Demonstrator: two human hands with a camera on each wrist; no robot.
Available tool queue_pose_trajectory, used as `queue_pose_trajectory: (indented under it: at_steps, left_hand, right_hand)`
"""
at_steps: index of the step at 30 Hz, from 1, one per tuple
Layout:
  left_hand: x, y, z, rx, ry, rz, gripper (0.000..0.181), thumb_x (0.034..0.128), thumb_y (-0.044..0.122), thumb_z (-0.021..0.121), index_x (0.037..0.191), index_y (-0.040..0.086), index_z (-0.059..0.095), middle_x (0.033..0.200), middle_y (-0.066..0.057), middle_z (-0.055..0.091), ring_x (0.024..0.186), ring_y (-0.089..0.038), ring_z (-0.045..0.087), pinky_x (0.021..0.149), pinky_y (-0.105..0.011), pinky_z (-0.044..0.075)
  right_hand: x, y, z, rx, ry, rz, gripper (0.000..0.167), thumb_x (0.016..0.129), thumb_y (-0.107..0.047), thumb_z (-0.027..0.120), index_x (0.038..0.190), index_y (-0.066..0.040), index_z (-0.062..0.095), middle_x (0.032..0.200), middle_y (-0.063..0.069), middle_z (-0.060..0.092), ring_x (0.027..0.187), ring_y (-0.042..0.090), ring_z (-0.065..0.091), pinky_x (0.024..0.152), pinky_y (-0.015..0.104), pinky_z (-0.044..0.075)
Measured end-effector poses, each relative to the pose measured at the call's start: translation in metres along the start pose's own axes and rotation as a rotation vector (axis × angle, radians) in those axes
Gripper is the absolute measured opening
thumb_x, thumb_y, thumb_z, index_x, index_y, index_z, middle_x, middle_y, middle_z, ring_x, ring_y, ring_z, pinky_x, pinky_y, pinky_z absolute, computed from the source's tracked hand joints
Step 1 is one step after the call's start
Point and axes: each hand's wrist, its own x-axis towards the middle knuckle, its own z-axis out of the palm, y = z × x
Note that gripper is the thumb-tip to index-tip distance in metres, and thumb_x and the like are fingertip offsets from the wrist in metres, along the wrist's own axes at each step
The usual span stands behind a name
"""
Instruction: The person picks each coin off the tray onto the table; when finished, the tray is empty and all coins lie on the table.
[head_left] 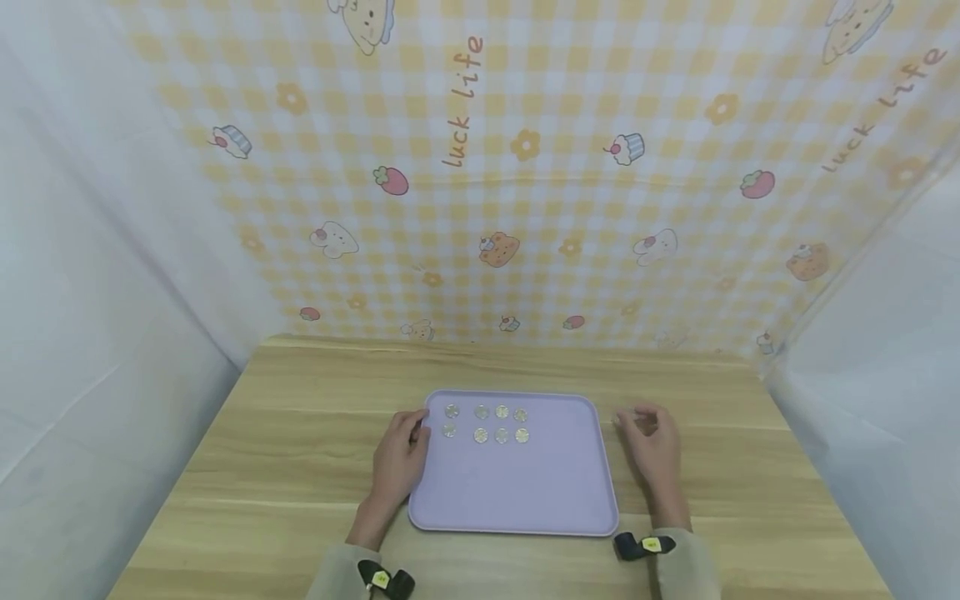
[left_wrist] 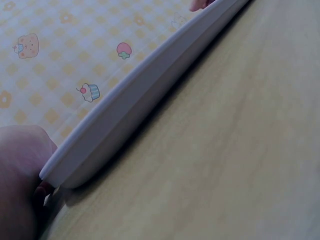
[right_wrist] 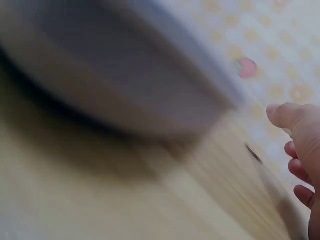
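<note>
Several small round coins [head_left: 502,436] lie in two rows on the upper left part of a lilac tray [head_left: 513,492]. My left hand [head_left: 399,462] grips the tray's left rim; in the left wrist view part of this hand [left_wrist: 22,170] is at the corner of the tray's side [left_wrist: 117,107], some fingers hidden below it. Right of the tray, my right hand [head_left: 658,446] pinches a small pale disc [head_left: 618,420] between thumb and finger. The right wrist view shows that hand [right_wrist: 305,145] with its fingers bent, apart from the blurred tray wall [right_wrist: 165,100]; the disc is hardly visible there.
The tray rests on a wood-grain table [head_left: 292,433]. Behind the table hangs a yellow checked cloth [head_left: 525,200] with printed figures, and pale sheets [head_left: 112,250] hang at both sides. Dark devices [head_left: 386,580] are strapped at both wrists.
</note>
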Motion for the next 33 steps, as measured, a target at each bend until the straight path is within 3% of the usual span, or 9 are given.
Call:
queue_pose_trajectory:
  at_steps: [6, 11, 20, 33]
  left_hand:
    - [0.0, 0.0, 0.001, 0.012, 0.013, 0.015, 0.031, 0.0969, 0.014, 0.062, 0.127, 0.006, 0.066, 0.117, -0.009, 0.065, 0.094, -0.019, 0.065, 0.078, -0.037, 0.054]
    - [0.0, 0.001, 0.0, 0.013, 0.018, 0.017, 0.032, 0.0961, 0.013, 0.063, 0.127, 0.005, 0.066, 0.116, -0.01, 0.065, 0.094, -0.02, 0.065, 0.078, -0.038, 0.054]
    - [0.0, 0.001, -0.001, 0.019, 0.019, 0.021, 0.032, 0.096, 0.013, 0.063, 0.127, 0.005, 0.066, 0.116, -0.01, 0.065, 0.093, -0.02, 0.064, 0.078, -0.039, 0.054]
    - [0.0, 0.0, 0.0, 0.027, -0.001, 0.007, 0.032, 0.0973, 0.016, 0.062, 0.128, 0.007, 0.066, 0.117, -0.009, 0.064, 0.092, -0.018, 0.063, 0.077, -0.035, 0.053]
  right_hand:
    - [0.004, 0.014, -0.015, -0.026, -0.005, 0.045, 0.049, 0.091, -0.037, 0.072, 0.121, -0.001, 0.06, 0.116, 0.016, 0.06, 0.101, 0.024, 0.055, 0.085, 0.032, 0.043]
    - [0.006, 0.014, -0.02, -0.09, -0.031, -0.01, 0.044, 0.09, -0.031, 0.073, 0.118, 0.0, 0.063, 0.113, 0.019, 0.065, 0.101, 0.029, 0.06, 0.085, 0.033, 0.046]
    - [0.007, 0.015, -0.019, -0.169, -0.043, -0.057, 0.042, 0.093, -0.029, 0.069, 0.117, 0.004, 0.062, 0.115, 0.028, 0.065, 0.106, 0.04, 0.061, 0.094, 0.054, 0.047]
    - [0.007, 0.017, -0.017, -0.236, -0.045, -0.096, 0.037, 0.095, -0.028, 0.067, 0.115, 0.003, 0.065, 0.113, 0.026, 0.065, 0.104, 0.038, 0.059, 0.091, 0.054, 0.045]
